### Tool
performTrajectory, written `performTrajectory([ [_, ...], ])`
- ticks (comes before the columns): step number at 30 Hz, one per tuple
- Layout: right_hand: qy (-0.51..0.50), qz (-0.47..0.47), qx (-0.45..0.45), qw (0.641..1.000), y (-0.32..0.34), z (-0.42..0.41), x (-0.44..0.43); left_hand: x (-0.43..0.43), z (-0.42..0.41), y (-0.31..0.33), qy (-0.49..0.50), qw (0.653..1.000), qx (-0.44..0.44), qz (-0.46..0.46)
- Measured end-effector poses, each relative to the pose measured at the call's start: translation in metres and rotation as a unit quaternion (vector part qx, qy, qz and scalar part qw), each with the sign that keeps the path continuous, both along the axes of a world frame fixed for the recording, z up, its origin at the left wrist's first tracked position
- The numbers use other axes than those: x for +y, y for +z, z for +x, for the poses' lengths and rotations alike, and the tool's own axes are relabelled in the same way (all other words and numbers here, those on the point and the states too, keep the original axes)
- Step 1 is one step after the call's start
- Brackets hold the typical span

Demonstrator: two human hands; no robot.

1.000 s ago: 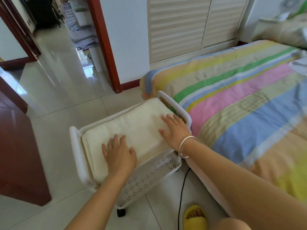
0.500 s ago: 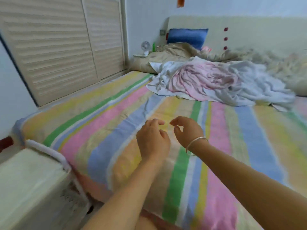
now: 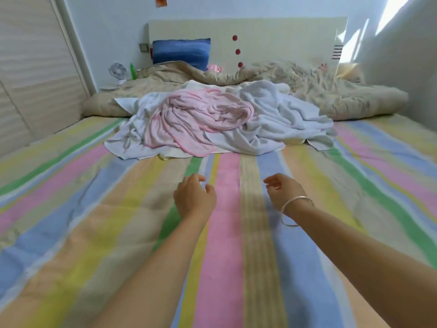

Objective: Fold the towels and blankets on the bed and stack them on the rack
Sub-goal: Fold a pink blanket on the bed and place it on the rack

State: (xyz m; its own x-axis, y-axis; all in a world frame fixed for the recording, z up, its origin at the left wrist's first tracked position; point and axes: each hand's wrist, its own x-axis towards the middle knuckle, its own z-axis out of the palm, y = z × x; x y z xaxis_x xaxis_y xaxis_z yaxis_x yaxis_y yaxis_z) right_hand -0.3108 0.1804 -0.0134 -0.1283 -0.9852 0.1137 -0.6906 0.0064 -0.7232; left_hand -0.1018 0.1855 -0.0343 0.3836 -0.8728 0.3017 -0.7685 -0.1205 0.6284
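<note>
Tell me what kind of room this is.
A bedroom, most likely in a home. A bed with a striped sheet fills the view, a headboard and a blue pillow stand at its far end, and a heap of towels lies on it.

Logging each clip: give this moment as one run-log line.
stage: next pickup not begun | left hand: empty, loosely curled | right hand: same | pink towel: crumpled on white towels, unfolded | rack: not in view

Pink towel (image 3: 201, 119) overlies the white pile (image 3: 279, 119), mid-frame; number of white pieces unclear. Blue pillow (image 3: 181, 52): lower edge behind beige quilt (image 3: 331, 95). Orange paper (image 3: 161, 1) cut by top edge.
</note>
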Motion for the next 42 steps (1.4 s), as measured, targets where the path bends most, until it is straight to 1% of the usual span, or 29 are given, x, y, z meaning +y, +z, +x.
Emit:
performTrajectory([
  [2,0.025,0.023,0.029,0.999,-0.001,0.005,-0.017,-0.021,0.010,-0.011,0.006,0.999,-0.030,0.028],
  [4,0.063,0.037,0.070,0.995,0.001,0.021,-0.043,-0.039,0.020,-0.028,0.021,0.996,-0.074,0.036],
  [8,0.146,0.019,0.159,0.976,-0.002,0.072,-0.100,-0.044,0.021,-0.065,0.070,0.987,-0.119,-0.080],
  [12,0.222,0.002,0.270,0.937,-0.025,0.132,-0.155,-0.051,0.017,-0.067,0.082,0.987,-0.112,-0.087],
  [16,0.224,-0.035,0.332,0.916,-0.044,0.163,-0.192,-0.057,0.016,-0.073,0.092,0.978,-0.165,-0.089],
  [20,0.210,-0.064,0.344,0.913,-0.052,0.174,-0.209,-0.063,0.017,-0.076,0.099,0.973,-0.188,-0.090],
  [22,0.214,-0.065,0.311,0.924,-0.058,0.172,-0.212,-0.063,0.017,-0.078,0.094,0.974,-0.193,-0.077],
  [23,0.218,-0.061,0.261,0.938,-0.062,0.170,-0.210,-0.062,0.017,-0.078,0.091,0.974,-0.196,-0.067],
  [24,0.214,-0.051,0.177,0.959,-0.062,0.168,-0.206,-0.061,0.017,-0.078,0.089,0.974,-0.200,-0.066],
  [25,0.204,-0.034,0.069,0.976,-0.060,0.164,-0.201,-0.061,0.018,-0.078,0.089,0.973,-0.200,-0.069],
  [26,0.198,-0.011,-0.034,0.980,-0.056,0.161,-0.192,-0.060,0.018,-0.077,0.088,0.974,-0.197,-0.071],
  [27,0.201,0.016,-0.113,0.973,-0.051,0.157,-0.182,-0.059,0.018,-0.076,0.089,0.975,-0.191,-0.067],
  [28,0.201,0.038,-0.163,0.965,-0.047,0.153,-0.170,-0.059,0.020,-0.076,0.090,0.977,-0.183,-0.066],
  [30,0.196,0.064,-0.184,0.961,-0.039,0.141,-0.140,-0.058,0.022,-0.074,0.088,0.980,-0.164,-0.070],
  [31,0.195,0.082,-0.169,0.963,-0.037,0.134,-0.125,-0.058,0.024,-0.074,0.083,0.982,-0.155,-0.063],
  [34,0.233,0.117,-0.061,0.963,-0.026,0.102,-0.070,-0.052,0.025,-0.069,0.061,0.988,-0.129,-0.058],
  [35,0.252,0.130,-0.040,0.958,-0.020,0.090,-0.050,-0.047,0.023,-0.063,0.054,0.991,-0.104,-0.058],
  [36,0.268,0.152,-0.042,0.950,-0.014,0.079,-0.033,-0.043,0.022,-0.058,0.051,0.995,-0.067,-0.054],
  [38,0.274,0.203,-0.087,0.936,0.005,0.059,0.001,-0.031,0.015,-0.039,0.026,0.999,0.007,-0.020],
  [40,0.249,0.238,-0.155,0.926,0.023,0.036,0.033,-0.015,-0.001,-0.016,0.039,0.995,0.089,0.024],
  [41,0.240,0.249,-0.184,0.920,0.030,0.028,0.045,-0.012,-0.007,-0.009,0.052,0.985,0.155,0.050],
  [42,0.227,0.254,-0.207,0.917,0.039,0.015,0.060,-0.006,-0.018,0.001,0.066,0.966,0.239,0.068],
])
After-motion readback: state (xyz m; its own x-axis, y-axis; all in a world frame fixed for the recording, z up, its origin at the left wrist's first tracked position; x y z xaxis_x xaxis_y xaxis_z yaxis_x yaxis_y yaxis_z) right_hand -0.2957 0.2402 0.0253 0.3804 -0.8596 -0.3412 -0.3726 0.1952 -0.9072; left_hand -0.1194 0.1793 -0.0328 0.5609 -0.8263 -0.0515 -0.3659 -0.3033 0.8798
